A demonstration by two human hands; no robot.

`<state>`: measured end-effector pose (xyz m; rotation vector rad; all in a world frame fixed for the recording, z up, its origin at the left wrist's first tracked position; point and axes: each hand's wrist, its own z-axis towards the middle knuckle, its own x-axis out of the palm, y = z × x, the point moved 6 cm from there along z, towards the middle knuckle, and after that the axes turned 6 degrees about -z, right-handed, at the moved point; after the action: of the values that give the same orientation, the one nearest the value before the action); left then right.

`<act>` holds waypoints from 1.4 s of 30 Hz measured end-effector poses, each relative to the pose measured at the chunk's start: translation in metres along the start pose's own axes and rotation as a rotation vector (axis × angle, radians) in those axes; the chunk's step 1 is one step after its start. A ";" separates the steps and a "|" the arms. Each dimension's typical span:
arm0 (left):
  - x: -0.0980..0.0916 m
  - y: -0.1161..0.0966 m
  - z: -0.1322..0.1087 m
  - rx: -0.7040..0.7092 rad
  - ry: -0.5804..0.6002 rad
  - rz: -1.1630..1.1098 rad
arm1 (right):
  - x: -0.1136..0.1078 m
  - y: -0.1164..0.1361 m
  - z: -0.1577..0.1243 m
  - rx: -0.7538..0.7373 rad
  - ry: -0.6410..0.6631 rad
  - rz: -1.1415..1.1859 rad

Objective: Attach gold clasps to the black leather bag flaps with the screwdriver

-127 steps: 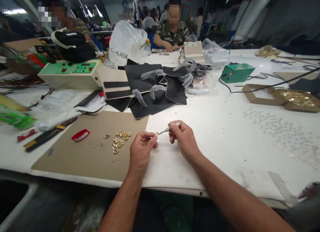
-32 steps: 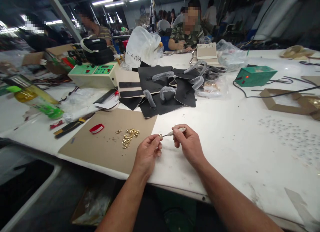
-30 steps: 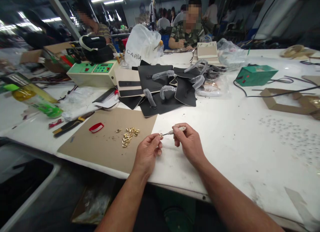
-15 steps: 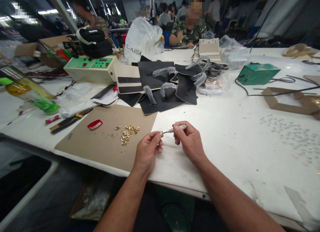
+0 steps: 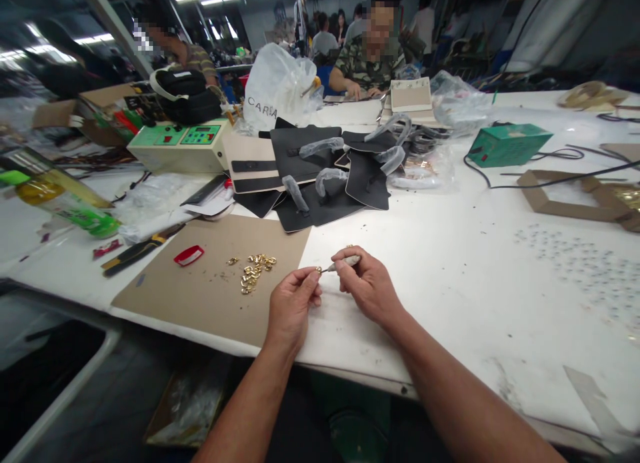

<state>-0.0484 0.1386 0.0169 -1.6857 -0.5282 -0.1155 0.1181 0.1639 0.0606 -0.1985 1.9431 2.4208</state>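
My left hand [image 5: 291,303] pinches a small gold-coloured metal fitting [image 5: 319,270] between thumb and fingertips; its exact kind is too small to make out. In my right hand [image 5: 370,286] is a small screwdriver [image 5: 349,261] with a pale handle, its thin tip pointing left and meeting the fitting. Both hands are just above the white table [image 5: 450,303]. To their left, a loose pile of gold metal fittings [image 5: 257,270] lies on a brown board [image 5: 195,303], with a red oval item [image 5: 189,255] beyond.
Black leather-like panels [image 5: 320,203] with plastic-wrapped handles are heaped ahead. A control box [image 5: 175,146], a cutter [image 5: 135,251] and a drink bottle [image 5: 75,210] are left. At right are a green box [image 5: 510,145], a cardboard tray [image 5: 565,206] and scattered small pieces [image 5: 575,263]. A co-worker [image 5: 370,63] sits opposite.
My right hand has moved slightly left, and the screwdriver is more tilted with less of its handle end showing. My left hand keeps its pinch. The view has shifted slightly.
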 end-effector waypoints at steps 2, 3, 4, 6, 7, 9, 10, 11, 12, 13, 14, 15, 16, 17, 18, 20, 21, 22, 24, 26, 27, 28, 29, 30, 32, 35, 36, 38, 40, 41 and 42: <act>-0.001 0.001 -0.002 0.029 -0.013 0.082 | -0.002 -0.003 0.003 0.047 -0.013 0.016; -0.002 0.001 -0.004 0.048 -0.017 0.126 | -0.003 -0.005 0.004 0.072 -0.025 0.021; -0.002 0.001 -0.005 0.065 -0.019 0.169 | -0.004 -0.006 0.004 0.093 -0.037 0.024; -0.002 0.000 -0.007 0.098 -0.020 0.237 | -0.004 -0.009 0.005 0.123 -0.042 0.045; -0.002 -0.001 -0.008 0.114 -0.021 0.259 | -0.003 -0.010 0.005 0.131 -0.033 0.073; -0.001 -0.005 -0.009 0.140 -0.030 0.286 | -0.001 -0.012 0.005 0.145 -0.017 0.167; -0.001 -0.008 -0.008 0.149 -0.036 0.292 | -0.001 -0.012 0.006 0.153 -0.019 0.223; -0.002 -0.012 -0.007 0.157 -0.043 0.298 | -0.002 -0.013 0.006 0.161 -0.033 0.278; -0.004 -0.016 -0.006 0.166 -0.053 0.310 | -0.005 -0.013 0.007 0.171 -0.063 0.324; -0.008 -0.021 -0.004 0.179 -0.066 0.337 | -0.009 -0.014 0.007 0.180 -0.106 0.361; -0.014 -0.028 -0.002 0.200 -0.090 0.399 | -0.014 -0.015 0.008 0.186 -0.158 0.393; -0.022 -0.036 0.000 0.226 -0.123 0.491 | -0.020 -0.015 0.009 0.188 -0.217 0.422; -0.031 -0.046 0.002 0.254 -0.162 0.597 | -0.027 -0.016 0.010 0.190 -0.280 0.450; -0.042 -0.056 0.005 0.283 -0.204 0.713 | -0.034 -0.018 0.011 0.192 -0.340 0.479; -0.052 -0.066 0.007 0.307 -0.236 0.806 | -0.040 -0.019 0.012 0.196 -0.392 0.510; -0.067 -0.087 0.012 0.362 -0.279 0.941 | -0.050 -0.021 0.013 0.208 -0.471 0.570; -0.071 -0.097 0.014 0.397 -0.284 0.988 | -0.054 -0.023 0.014 0.216 -0.497 0.592; -0.071 -0.104 0.015 0.441 -0.286 1.037 | -0.057 -0.023 0.015 0.220 -0.514 0.610; -0.059 -0.111 0.016 0.535 -0.246 1.116 | -0.060 -0.024 0.017 0.221 -0.533 0.628; -0.034 -0.103 0.016 0.603 -0.138 1.162 | -0.061 -0.023 0.017 0.215 -0.542 0.632; -0.018 -0.094 0.016 0.622 -0.065 1.170 | -0.061 -0.023 0.017 0.212 -0.544 0.630; 0.000 -0.083 0.017 0.634 0.018 1.178 | -0.061 -0.023 0.017 0.212 -0.544 0.628; 0.018 -0.071 0.018 0.640 0.102 1.190 | -0.061 -0.023 0.017 0.213 -0.544 0.625; 0.035 -0.059 0.019 0.642 0.172 1.216 | -0.060 -0.024 0.017 0.216 -0.542 0.625; 0.065 -0.035 0.025 0.621 0.262 1.317 | -0.060 -0.026 0.018 0.222 -0.542 0.627; 0.091 -0.012 0.037 0.564 0.281 1.445 | -0.060 -0.030 0.020 0.221 -0.541 0.638; 0.095 -0.008 0.040 0.553 0.279 1.454 | -0.059 -0.030 0.021 0.222 -0.539 0.639; 0.100 -0.004 0.041 0.549 0.267 1.448 | -0.057 -0.028 0.020 0.228 -0.533 0.637; 0.099 -0.005 0.037 0.546 0.248 1.452 | -0.055 -0.025 0.015 0.243 -0.533 0.622; 0.097 -0.005 0.034 0.542 0.243 1.457 | -0.054 -0.024 0.012 0.253 -0.535 0.611; 0.094 -0.006 0.031 0.540 0.239 1.462 | -0.054 -0.025 0.010 0.260 -0.543 0.600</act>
<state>0.0262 0.1946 0.0515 -1.1485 0.8463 0.8021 0.1739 0.1817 0.0449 1.0662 2.1972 2.1002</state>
